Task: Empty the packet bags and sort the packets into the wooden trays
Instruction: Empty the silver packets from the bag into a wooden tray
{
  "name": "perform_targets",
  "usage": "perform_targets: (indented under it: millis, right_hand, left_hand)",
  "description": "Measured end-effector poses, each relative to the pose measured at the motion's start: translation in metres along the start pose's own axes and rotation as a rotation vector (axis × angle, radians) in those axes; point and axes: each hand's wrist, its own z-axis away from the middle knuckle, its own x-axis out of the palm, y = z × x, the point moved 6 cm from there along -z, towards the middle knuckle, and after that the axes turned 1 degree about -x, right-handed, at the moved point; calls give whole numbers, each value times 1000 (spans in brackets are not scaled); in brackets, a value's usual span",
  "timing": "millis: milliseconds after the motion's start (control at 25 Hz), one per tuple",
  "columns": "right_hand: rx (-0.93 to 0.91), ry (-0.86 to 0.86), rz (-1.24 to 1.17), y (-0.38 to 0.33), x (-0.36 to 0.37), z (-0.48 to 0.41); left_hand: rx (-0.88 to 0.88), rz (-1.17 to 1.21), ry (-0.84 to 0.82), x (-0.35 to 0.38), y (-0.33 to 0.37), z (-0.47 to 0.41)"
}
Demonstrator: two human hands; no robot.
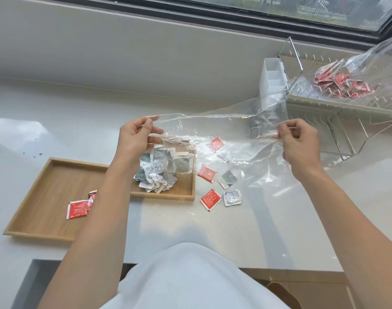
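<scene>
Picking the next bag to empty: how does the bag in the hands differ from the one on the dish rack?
The held bag is stretched between the left hand and right hand, pinched at its edge; the rack bag lies untouched on the dish rack. The rack bag holds many red packets; the held bag looks nearly empty. Both are clear plastic.

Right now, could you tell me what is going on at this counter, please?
The person's left hand and right hand pinch a clear plastic bag stretched between them above the counter. Grey and white packets are piled in a wooden tray, two red packets lie on tray wood left of the arm, and loose packets lie on the counter. Another bag of red packets sits on the dish rack.
</scene>
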Motion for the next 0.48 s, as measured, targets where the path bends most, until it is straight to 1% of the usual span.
perform_targets:
  millis: [120, 200, 240, 320, 400, 480]
  right_hand:
    - [-11, -11, -6, -6, -4, -1]
    - [-51, 49, 3, -11, -12, -2]
    - [-64, 48, -1, -15, -13, -2]
    - [-64, 13, -42, -23, -14, 0]
    - [-75, 29, -114, -32, -20, -2]
    - [-91, -12, -110, -41, -20, -2]
  left_hand:
    - [-4, 12, -6, 1, -1, 1]
    - [-8, 29, -16, 3, -1, 1]
    - [-6, 40, -16, 4, -2, 1]
    - [4, 48, -12, 5, 0, 2]
    - [10, 52, -10, 6, 1, 2]
    - [10, 50, -16, 6, -1, 2]
